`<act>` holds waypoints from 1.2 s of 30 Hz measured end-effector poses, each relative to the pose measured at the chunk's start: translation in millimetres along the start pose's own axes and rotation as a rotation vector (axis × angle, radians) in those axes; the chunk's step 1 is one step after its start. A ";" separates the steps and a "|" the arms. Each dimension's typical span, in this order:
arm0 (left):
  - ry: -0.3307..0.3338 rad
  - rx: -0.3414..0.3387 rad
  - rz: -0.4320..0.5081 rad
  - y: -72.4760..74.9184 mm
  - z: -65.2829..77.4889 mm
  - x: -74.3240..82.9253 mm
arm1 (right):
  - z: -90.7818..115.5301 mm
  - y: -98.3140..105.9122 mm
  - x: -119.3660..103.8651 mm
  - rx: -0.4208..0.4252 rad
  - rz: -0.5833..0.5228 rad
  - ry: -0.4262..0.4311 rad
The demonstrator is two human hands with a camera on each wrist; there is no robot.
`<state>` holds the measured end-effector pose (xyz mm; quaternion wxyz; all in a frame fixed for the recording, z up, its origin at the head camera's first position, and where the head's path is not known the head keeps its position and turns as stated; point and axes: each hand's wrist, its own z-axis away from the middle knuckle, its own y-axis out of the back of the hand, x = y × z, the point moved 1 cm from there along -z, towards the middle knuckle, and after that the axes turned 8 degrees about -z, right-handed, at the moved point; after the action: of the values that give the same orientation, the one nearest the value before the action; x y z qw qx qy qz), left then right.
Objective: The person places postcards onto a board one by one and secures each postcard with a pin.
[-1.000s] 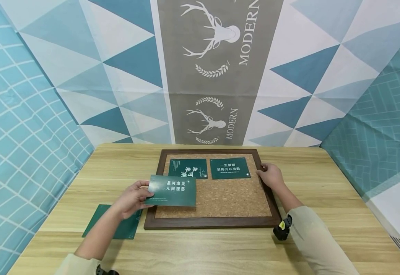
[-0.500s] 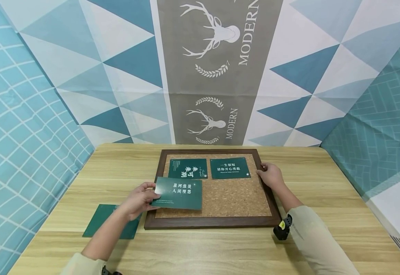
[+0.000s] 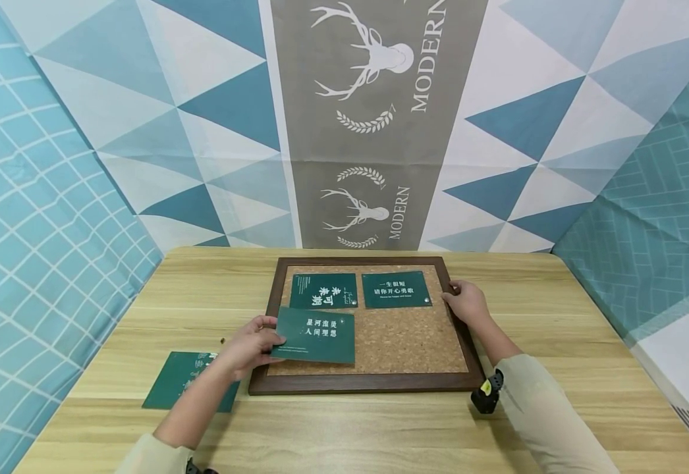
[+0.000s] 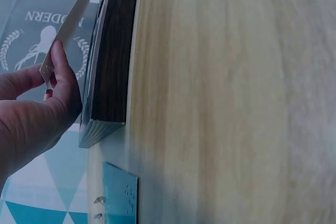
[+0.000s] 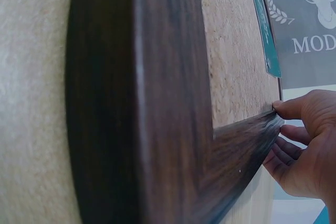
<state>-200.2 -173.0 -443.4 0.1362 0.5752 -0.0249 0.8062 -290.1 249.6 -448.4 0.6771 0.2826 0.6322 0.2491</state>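
Note:
My left hand pinches a green card with white lettering by its left edge, between thumb and fingers. The card covers the lower left part of a cork board with a dark brown wooden frame. In the left wrist view the card shows nearly edge-on, tilted above the frame. My right hand grips the right side of the frame, thumb on top and fingers underneath in the right wrist view. Two green cards, one at upper left and one at upper right, lie on the cork.
Another green card lies on the wooden table left of the board, partly hidden by my left forearm. Metal pins show beside a card in the left wrist view. A patterned wall covering rises behind the table.
My left hand has moved to the right and slightly down with its card, uncovering more of the upper left card. My right hand has stayed on the frame.

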 end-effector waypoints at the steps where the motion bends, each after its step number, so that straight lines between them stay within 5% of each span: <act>1: 0.002 0.004 -0.004 -1.2 -0.7 -0.6 | -0.1 -0.2 0.3 0.001 -0.002 -0.001; 17: 0.015 0.065 -0.040 -18.3 -8.6 -2.6 | -2.3 -0.9 2.8 0.002 -0.017 0.000; 24: 0.047 0.176 -0.188 -24.8 -11.2 2.1 | -1.7 -0.9 2.0 0.010 -0.014 0.008; 36: 0.030 0.251 -0.514 -29.8 -7.2 16.1 | -1.8 -0.2 2.4 0.009 -0.019 0.008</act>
<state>-204.3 -139.9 -434.3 0.2641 0.5631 0.2239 0.7504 -291.8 251.2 -450.3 0.6755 0.2786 0.6389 0.2407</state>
